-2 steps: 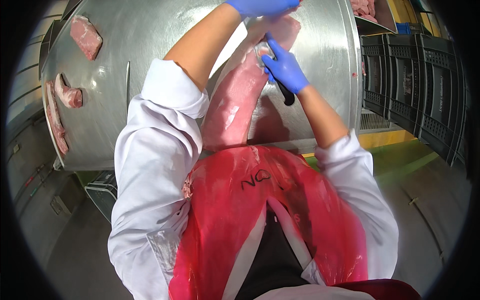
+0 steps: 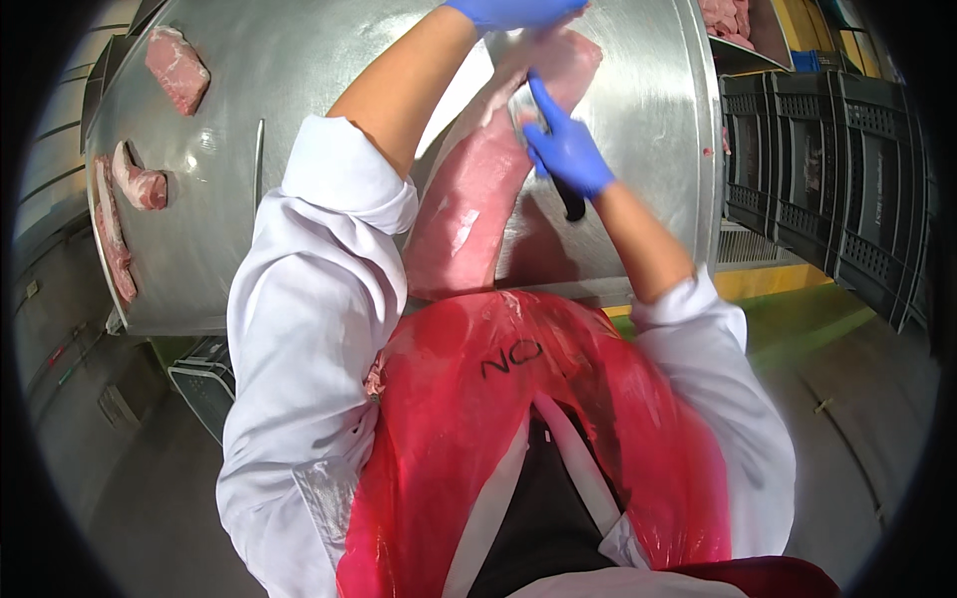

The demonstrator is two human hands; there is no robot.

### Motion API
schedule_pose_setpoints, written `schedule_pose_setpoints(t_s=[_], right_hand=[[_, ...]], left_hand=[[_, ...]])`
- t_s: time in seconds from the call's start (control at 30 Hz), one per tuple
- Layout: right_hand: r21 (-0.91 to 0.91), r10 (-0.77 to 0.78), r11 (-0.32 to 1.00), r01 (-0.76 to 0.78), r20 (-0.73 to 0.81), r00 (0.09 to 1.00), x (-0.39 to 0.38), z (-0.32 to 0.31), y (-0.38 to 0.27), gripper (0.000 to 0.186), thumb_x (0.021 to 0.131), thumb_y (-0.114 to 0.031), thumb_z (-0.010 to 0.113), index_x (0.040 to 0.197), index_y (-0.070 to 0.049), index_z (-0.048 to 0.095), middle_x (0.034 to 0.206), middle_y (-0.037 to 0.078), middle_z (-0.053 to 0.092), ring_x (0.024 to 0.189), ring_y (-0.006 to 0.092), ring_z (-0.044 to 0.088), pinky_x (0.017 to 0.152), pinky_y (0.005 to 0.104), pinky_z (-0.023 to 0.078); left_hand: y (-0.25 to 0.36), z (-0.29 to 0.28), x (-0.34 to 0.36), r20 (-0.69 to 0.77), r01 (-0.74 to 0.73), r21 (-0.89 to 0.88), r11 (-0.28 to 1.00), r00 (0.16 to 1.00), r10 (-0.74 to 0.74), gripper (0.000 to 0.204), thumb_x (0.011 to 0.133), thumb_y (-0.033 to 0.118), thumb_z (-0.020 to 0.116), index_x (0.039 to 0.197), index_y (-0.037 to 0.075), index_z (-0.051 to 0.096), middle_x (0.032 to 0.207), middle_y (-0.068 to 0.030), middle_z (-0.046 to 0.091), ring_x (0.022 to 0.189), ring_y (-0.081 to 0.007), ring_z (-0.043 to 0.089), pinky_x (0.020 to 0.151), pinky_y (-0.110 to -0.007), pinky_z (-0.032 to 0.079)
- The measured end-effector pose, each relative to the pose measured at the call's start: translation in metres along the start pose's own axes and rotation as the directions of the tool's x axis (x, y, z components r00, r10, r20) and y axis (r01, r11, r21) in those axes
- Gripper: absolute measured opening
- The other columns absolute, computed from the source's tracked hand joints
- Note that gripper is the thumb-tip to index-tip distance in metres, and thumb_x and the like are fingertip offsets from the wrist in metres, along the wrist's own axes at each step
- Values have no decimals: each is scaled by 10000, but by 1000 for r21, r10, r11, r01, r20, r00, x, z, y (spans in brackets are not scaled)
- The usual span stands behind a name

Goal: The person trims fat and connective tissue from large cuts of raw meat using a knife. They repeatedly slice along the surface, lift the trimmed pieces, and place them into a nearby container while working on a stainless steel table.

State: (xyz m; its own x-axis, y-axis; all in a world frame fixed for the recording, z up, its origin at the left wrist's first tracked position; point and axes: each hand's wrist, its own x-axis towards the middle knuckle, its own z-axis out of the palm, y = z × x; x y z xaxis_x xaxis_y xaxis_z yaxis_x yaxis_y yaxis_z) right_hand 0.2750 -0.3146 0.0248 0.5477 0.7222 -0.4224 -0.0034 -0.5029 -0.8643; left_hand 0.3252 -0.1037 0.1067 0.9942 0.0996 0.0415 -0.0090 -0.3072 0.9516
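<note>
A long pale-pink slab of pork loin lies lengthwise on the metal table, its near end against my red apron. My right hand, in a blue glove, is closed round a knife with a black handle. One finger stretches forward along the blade, which rests on the upper right part of the loin. My left hand, also in a blue glove, is at the loin's far end. The top of the picture cuts it off, and its grip does not show.
On the steel table, a trimmed meat piece, a curved piece and a long strip lie at left. A thin metal rod lies nearer the loin. Black crates stand at right, below a meat-filled tray.
My right hand and the knife have shifted slightly, the handle's end swinging a little left and toward me. The view has moved slightly; the loin looks the same.
</note>
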Motion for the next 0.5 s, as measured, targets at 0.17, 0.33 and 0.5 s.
schedule_pose_setpoints(t_s=[0.17, 0.33, 0.5], right_hand=[[108, 5, 994, -17, 109, 994, -63, 20, 28, 746, 986, -140, 610, 1636, -215, 252, 832, 112, 666, 619, 166, 626, 634, 324, 551], [129, -9, 992, -1, 75, 997, 0, 37, -12, 668, 1000, -172, 555, 1619, -201, 305, 687, 71, 583, 538, 140, 561, 522, 314, 500], [-29, 67, 998, -62, 231, 971, -103, 62, 28, 722, 1000, -169, 554, 1626, -364, 254, 682, 82, 603, 521, 143, 563, 525, 327, 510]], left_hand=[[-10, -24, -9, -155, -93, 37, 995, 983, 98, 77, 824, 100, 651, 794, 68, 587, 713, 14, 576, 677, -91, 531, 605, -302, 466], [46, -28, -33, -136, -240, 244, 939, 951, 278, 145, 850, 176, 655, 836, 43, 600, 727, -52, 623, 674, -155, 557, 640, -339, 482], [49, -66, -59, -258, -163, 159, 974, 945, 201, 139, 869, 169, 641, 881, 35, 606, 758, -50, 622, 693, -131, 554, 643, -316, 478]])
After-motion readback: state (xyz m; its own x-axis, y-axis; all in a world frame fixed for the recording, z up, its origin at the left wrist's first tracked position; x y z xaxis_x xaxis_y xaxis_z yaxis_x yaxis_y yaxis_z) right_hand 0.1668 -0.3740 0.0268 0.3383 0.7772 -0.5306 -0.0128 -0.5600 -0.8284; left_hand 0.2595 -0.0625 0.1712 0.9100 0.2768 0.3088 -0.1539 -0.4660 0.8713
